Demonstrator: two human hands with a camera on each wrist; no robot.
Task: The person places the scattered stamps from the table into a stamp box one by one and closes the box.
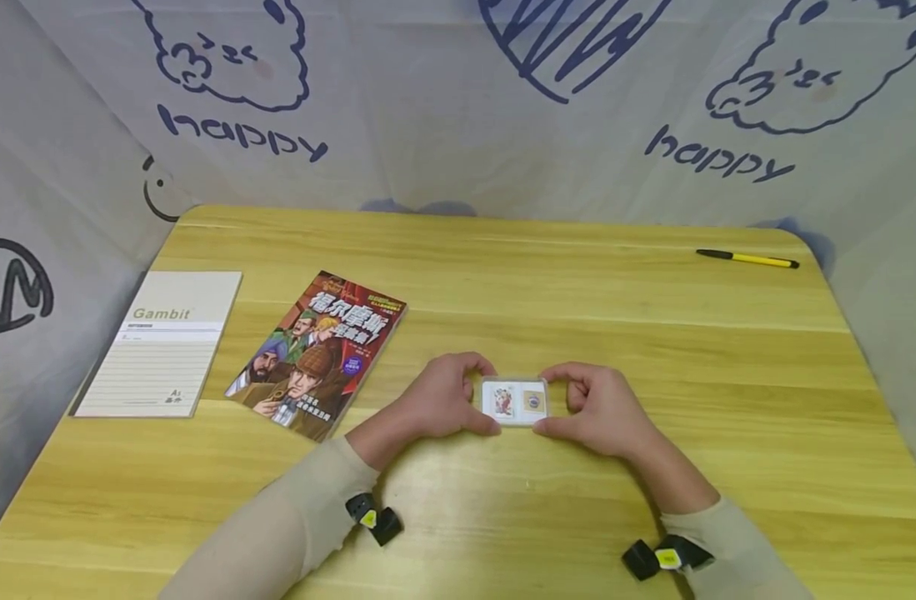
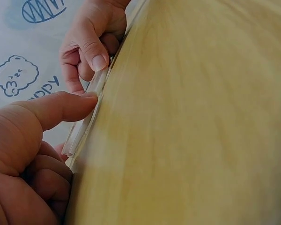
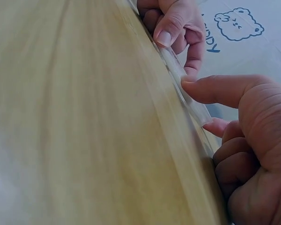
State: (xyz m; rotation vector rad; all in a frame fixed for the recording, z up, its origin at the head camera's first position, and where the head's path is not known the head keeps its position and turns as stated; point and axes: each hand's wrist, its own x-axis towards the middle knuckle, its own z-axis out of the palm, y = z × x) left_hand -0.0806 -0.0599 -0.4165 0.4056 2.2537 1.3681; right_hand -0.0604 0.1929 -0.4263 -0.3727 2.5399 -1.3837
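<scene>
Clear case [image 1: 514, 402]: flat and oblong, directly between the left hand [image 1: 444, 396] and the right hand [image 1: 602, 408], over the nearer part of the wooden tabletop [image 1: 615, 317]; long side running from hand to hand; whether touching the wood or held just above, impossible to tell.
Inside the case: picture card [image 1: 503, 402] in the half toward the left hand, tan square [image 1: 534, 402] with a round mark in the half toward the right.
Left hand grip: pinching the case's left end, index finger at the far corner, thumb at the near corner, remaining fingers folded inward.
Right hand grip: pinching the right end in mirrored fashion, index finger far, thumb near, remaining fingers folded.
Between the thumbs: tips apart along the near edge, with the middle of the case left uncovered.
Wrist views: case nearly edge-on, low along the tabletop.
Left of the hands: illustrated book [image 1: 318, 354], slanted, near the left wrist; "Gambit" notebook [image 1: 165, 350] farther out.
Far right corner: yellow-and-black pen [image 1: 750, 258], well apart from the right hand.
</scene>
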